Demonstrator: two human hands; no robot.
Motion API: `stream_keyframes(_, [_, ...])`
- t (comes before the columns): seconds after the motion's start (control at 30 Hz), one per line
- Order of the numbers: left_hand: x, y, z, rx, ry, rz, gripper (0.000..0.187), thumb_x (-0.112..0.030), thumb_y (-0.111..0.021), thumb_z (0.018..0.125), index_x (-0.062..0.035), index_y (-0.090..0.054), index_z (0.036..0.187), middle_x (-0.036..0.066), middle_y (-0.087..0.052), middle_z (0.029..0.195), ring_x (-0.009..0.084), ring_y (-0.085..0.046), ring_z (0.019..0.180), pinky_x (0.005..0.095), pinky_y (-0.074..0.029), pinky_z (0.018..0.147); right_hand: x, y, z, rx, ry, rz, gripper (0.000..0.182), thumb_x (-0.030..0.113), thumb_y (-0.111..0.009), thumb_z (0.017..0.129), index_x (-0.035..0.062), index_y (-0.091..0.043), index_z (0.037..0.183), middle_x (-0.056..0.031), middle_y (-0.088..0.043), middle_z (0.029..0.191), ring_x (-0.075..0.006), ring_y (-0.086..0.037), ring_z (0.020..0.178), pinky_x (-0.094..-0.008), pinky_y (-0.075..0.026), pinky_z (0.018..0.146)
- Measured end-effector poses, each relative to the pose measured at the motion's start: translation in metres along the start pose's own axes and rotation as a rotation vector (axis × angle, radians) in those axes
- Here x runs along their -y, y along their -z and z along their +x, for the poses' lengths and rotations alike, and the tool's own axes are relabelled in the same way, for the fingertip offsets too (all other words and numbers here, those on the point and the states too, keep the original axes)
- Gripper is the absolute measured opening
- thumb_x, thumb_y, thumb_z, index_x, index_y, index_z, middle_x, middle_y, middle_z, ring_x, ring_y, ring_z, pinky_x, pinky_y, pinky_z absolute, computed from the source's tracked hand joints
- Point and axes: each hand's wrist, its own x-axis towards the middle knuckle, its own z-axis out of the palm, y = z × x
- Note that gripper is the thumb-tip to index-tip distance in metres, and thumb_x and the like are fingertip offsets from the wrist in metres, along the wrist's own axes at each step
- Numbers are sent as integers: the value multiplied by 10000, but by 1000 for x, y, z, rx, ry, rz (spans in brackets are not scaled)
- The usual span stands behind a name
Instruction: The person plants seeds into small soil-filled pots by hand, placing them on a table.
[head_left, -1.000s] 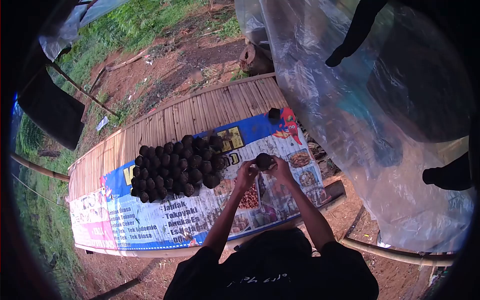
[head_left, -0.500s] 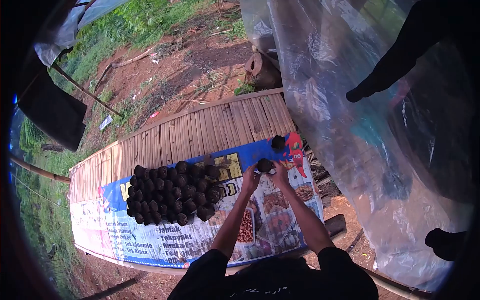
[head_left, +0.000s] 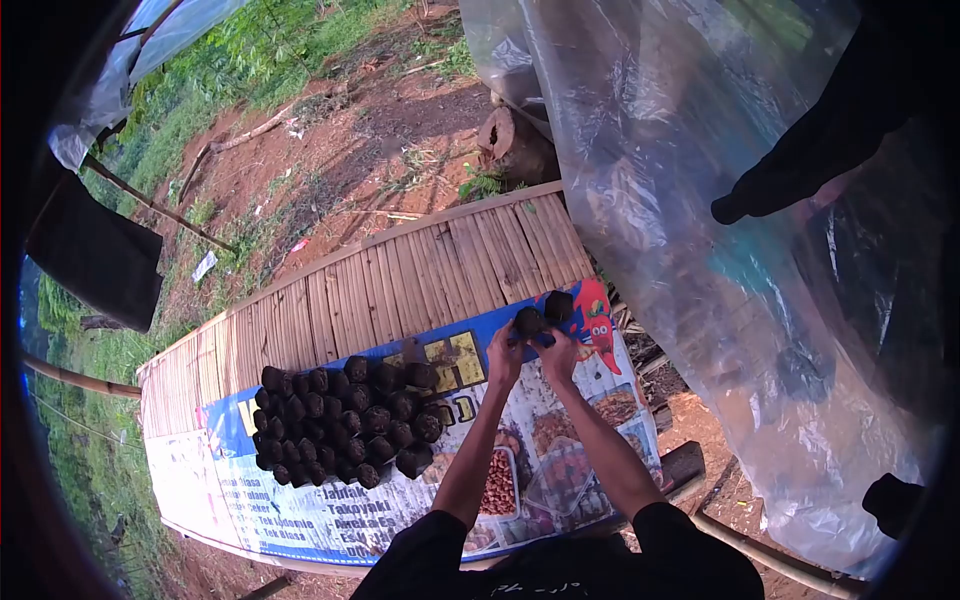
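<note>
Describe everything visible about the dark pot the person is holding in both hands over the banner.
The dark pot is a small, round, black soil-filled bag, like those packed in the cluster of pots further left. It looks soft-walled, probably thin plastic, though the detail is too small to be sure. The left hand and right hand grip it from below on either side, low over the printed banner. Whether it rests on the banner cannot be told. A second single pot sits right beside it, possibly touching.

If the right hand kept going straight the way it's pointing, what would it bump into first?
Probably the second small dark soil-filled pot, which stands on the printed blue banner just beyond the right hand and beside the dark pot that both hands hold. Past that lies the bamboo slat table. Depth is hard to judge.
</note>
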Motion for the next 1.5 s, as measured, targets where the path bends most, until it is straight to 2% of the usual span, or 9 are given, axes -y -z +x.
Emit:
stream_keyframes(0.2, [-3,-2,8,13,58,42,533,-20,-705,810,-12,-516,1308,207,-615,1171,285,-698,937,349,-581,786,0,-3,3,-57,-4,67,318,176,-824,684,35,-710,945,-162,-709,874,-324,-683,827,-377,-524,739])
stream_keyframes(0.47, [9,-8,3,-2,-19,-12,561,11,-679,801,19,-488,1329,208,-610,1166,267,-701,916,332,-574,777,-22,-6,-5,-20,-261,472,154,74,-700,820,32,-692,967,-31,-698,804,-78,-613,587,-240,-486,472])
stream_keyframes(0.6, [9,-8,6,30,-38,10,603,33,-662,793,25,-458,1360,210,-590,1186,260,-706,877,330,-567,782,-18,6,-2,16,-356,491,145,61,-683,833,42,-677,976,-26,-693,809,-76,-594,558,-228,-479,456])
stream_keyframes(0.8, [-5,5,-25,-28,3,-100,571,16,-671,810,-16,-486,1350,179,-600,1175,232,-686,929,327,-572,772,-16,37,-32,-37,-7,218,201,4,-654,808,37,-678,1005,-109,-689,876,-163,-654,790,-286,-512,649])
stream_keyframes(0.97, [-34,57,-107,-23,112,-119,426,-44,-701,831,-44,-579,1239,130,-626,1163,201,-674,892,303,-562,771,-28,56,-94,13,150,190,188,82,-662,851,53,-709,1031,-100,-709,869,-156,-662,726,-296,-504,584])
stream_keyframes(1.03, [-47,79,-139,-37,263,-256,334,-80,-698,853,-27,-612,1172,102,-677,1040,167,-671,845,288,-550,735,-12,66,-110,310,-336,433,214,146,-651,885,34,-697,1061,-91,-722,861,-140,-645,582,-277,-492,494])
stream_keyframes(1.1, [-62,102,-171,-77,272,-210,300,-95,-694,864,-25,-621,1147,88,-688,968,145,-664,817,277,-537,709,-6,54,-118,359,-337,503,226,155,-621,905,19,-685,1073,-78,-724,847,-134,-601,463,-272,-459,416])
stream_keyframes(1.3, [-59,149,-244,-212,375,-248,264,-143,-716,871,-28,-643,1097,43,-663,796,83,-605,723,239,-487,652,25,-13,-114,470,62,253,280,86,-633,868,37,-622,1143,-95,-701,922,-129,-630,539,-280,-492,460])
stream_keyframes(1.5, [-55,181,-273,-164,399,-159,284,-183,-715,873,-69,-650,1124,53,-672,800,90,-600,695,248,-490,629,60,-80,-100,470,295,56,639,89,-747,751,96,-452,1318,-164,-633,1119,-268,-673,827,-395,-539,726])
